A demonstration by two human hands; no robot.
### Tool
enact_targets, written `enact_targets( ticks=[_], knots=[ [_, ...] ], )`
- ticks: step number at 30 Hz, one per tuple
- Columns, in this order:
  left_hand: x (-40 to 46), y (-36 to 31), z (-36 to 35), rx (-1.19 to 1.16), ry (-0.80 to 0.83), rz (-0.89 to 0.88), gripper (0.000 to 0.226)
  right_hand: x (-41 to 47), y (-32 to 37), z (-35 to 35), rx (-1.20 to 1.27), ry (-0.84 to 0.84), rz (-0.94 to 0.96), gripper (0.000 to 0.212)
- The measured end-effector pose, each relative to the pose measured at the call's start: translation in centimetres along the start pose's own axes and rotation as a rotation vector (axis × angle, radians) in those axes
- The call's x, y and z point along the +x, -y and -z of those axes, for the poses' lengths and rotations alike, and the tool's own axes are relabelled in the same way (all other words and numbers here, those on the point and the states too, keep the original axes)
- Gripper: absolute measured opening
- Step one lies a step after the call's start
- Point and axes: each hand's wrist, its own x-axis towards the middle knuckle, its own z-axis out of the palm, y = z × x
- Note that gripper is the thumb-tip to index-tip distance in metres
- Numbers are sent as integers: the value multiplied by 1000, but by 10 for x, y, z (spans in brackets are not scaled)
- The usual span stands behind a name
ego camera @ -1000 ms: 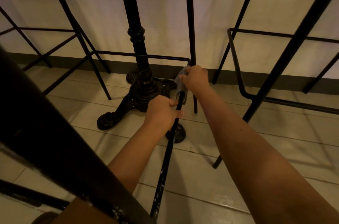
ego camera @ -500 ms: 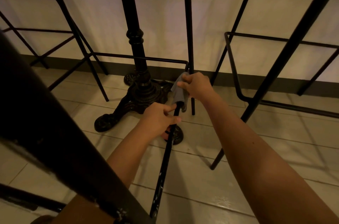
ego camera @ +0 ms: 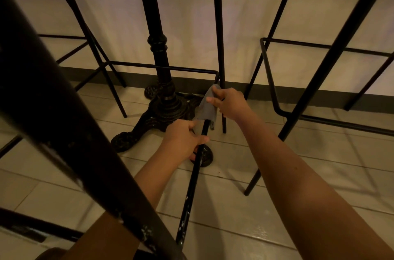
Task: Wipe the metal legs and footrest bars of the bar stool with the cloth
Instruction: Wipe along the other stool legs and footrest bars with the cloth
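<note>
Stool bar [ego camera: 193, 187] ran 6 to 12 o'clock mid-frame; stiff, thin, likely slick. Left hand [ego camera: 183, 139] curled round bar, steadying. Right hand [ego camera: 230, 103] pinched cloth [ego camera: 205, 108] at 12 o'clock; soft, light, best wrapped round bar

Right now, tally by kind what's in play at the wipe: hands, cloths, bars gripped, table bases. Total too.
Hands: 2, left hand and right hand
Cloths: 1, grey cloth, held by the right hand
Bars gripped: 1, stool bar, held by the left hand
Table bases: 1, ornate pedestal
Total: 5
</note>
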Motion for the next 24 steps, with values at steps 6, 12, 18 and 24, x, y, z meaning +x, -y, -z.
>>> enact_targets(
  ticks=[6,12,18,24],
  knots=[
    [-1,2,-1,31,-63,-19,79,-7,-2,1,-5,42,17,51],
    [-4,2,-1,52,-52,-37,72,-15,2,2,-97,17,90,45],
    [-6,3,-1,119,-66,-53,69,-27,2,-2,-95,32,111,51],
    [-9,3,-1,137,-40,-60,63,-34,4,-6,-152,-37,168,40]
  ],
)
